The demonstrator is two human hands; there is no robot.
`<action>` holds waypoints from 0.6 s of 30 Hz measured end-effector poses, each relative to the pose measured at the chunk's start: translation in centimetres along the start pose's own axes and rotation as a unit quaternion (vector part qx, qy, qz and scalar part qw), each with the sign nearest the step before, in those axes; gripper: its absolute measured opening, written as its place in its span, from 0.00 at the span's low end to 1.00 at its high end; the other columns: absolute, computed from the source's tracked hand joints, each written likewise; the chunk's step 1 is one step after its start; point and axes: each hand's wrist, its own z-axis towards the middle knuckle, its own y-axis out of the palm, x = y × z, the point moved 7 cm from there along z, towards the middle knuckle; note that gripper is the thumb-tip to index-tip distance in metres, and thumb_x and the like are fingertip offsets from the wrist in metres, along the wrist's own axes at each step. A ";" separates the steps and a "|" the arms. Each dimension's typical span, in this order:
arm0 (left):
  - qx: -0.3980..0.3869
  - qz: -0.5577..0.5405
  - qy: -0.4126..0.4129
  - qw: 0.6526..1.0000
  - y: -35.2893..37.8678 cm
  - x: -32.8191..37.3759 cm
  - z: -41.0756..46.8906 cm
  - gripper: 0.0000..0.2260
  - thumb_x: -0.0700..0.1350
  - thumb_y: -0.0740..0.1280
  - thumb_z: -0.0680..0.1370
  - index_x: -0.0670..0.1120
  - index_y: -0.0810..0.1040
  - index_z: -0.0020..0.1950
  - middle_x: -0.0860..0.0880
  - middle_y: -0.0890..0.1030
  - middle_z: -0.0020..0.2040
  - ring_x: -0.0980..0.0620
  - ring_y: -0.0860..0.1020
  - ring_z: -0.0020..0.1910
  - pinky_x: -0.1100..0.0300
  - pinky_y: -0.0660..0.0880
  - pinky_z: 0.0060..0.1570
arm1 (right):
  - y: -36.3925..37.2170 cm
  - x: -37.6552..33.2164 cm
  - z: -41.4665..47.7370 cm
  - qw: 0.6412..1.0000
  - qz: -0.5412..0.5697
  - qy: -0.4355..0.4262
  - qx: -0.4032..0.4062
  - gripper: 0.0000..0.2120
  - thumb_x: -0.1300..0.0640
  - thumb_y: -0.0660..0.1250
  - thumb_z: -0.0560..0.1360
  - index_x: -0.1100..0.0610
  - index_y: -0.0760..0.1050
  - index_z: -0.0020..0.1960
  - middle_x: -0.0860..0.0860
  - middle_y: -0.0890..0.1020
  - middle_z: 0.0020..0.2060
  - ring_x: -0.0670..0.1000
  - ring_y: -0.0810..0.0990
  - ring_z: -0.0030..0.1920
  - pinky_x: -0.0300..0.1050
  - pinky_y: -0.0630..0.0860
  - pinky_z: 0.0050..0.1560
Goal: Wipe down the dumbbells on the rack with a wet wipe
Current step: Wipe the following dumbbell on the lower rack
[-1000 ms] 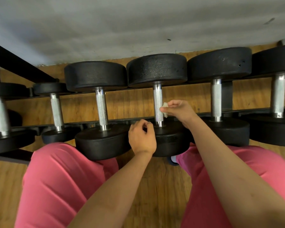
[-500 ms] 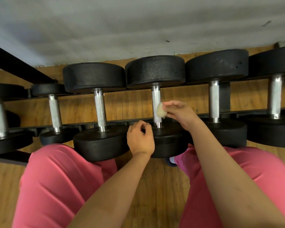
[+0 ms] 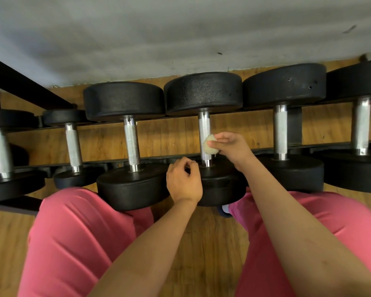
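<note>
Wiping the handle of the middle dumbbell

My right hand pinches the balled-up wet wipe between thumb and fingertips and presses it against the lower part of the dumbbell's metal handle. My left hand is curled into a fist with nothing in it, at the near weight. The dumbbell lies on the rack among the others.

A grey wall with a few small dark marks meets a wooden floor. Below, pink trousers cover two bent legs, and a shoe tip shows beside the right one.
</note>
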 end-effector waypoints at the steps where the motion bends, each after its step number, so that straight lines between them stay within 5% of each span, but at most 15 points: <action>1: 0.000 0.000 0.001 1.000 0.0 0.0 0.0 0.09 0.45 0.62 0.79 0.46 0.78 0.40 0.53 0.78 0.40 0.56 0.72 0.47 0.60 0.64 0.46 | -0.3 0.1 0.1 1.000 0.010 0.005 0.022 0.08 0.61 0.75 0.71 0.58 0.79 0.48 0.55 0.84 0.48 0.54 0.83 0.52 0.49 0.79 0.57; 7: 0.000 0.002 0.003 1.000 0.0 0.1 0.0 0.10 0.45 0.61 0.78 0.45 0.79 0.41 0.53 0.79 0.40 0.55 0.73 0.48 0.60 0.63 0.45 | 0.3 0.5 0.1 0.998 0.056 0.039 -0.005 0.08 0.62 0.73 0.73 0.58 0.78 0.51 0.55 0.83 0.51 0.52 0.82 0.53 0.45 0.79 0.57; 18: 0.003 0.004 0.006 1.000 0.0 -0.1 0.1 0.10 0.44 0.62 0.79 0.44 0.79 0.40 0.52 0.79 0.40 0.56 0.72 0.46 0.61 0.63 0.44 | 0.0 -0.8 -0.1 0.986 0.138 0.005 0.099 0.06 0.64 0.71 0.74 0.54 0.78 0.45 0.53 0.83 0.47 0.50 0.82 0.48 0.40 0.80 0.47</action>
